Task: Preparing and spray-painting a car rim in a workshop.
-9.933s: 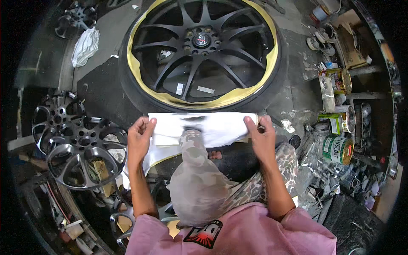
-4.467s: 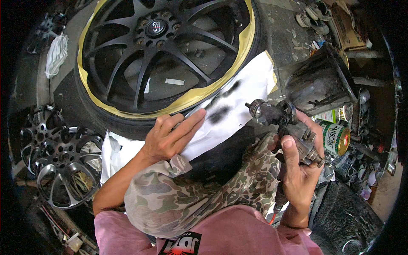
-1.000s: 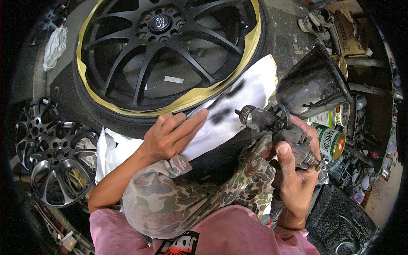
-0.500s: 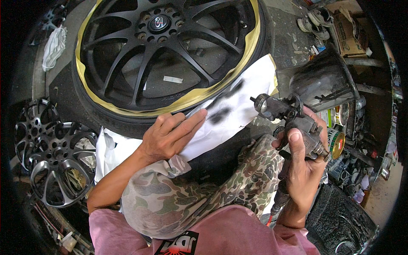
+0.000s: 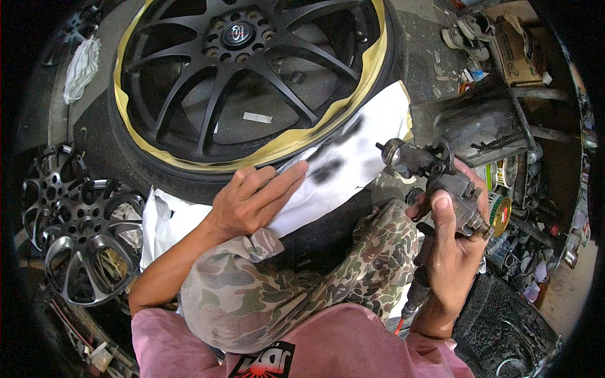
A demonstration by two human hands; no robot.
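Left hand: the left hand point(image 5: 252, 201) lies palm down on the paper point(image 5: 328, 173), fingers stretched out and close together, pointing up and right toward the tyre point(image 5: 107, 145); the fingertips sit just short of the tape point(image 5: 277, 148).
Right hand: the right hand point(image 5: 450, 252) is wrapped tight around the grip of the spray gun point(image 5: 441, 179), thumb laid up along the gun's back; the wrist is bent so the gun stands over the right knee.
Spray gun: dark and paint-crusted, nozzle pointing left toward the paper, its cup point(image 5: 479, 116) tilted up and right; a hose drops from the grip beside the forearm.
Paper: white, with black spray blotches near its middle; it spans from the lower left by the thigh up to the right, its upper edge tucked along the wheel's lower rim.
Wheel: the black multi-spoke wheel point(image 5: 246, 69) lies flat in the tyre, the yellow tape ringing its lip; it fills the upper middle of the view.
Room on the left: spare rims point(image 5: 82, 227) crowd just beside the tyre and the left forearm.
Room on the right: cans point(image 5: 501, 211) and clutter stand right behind the gun; a black tyre point(image 5: 504, 321) lies close under the right forearm.
Room between the hands: a camouflage knee point(image 5: 378, 252) rises there, with open paper above it.
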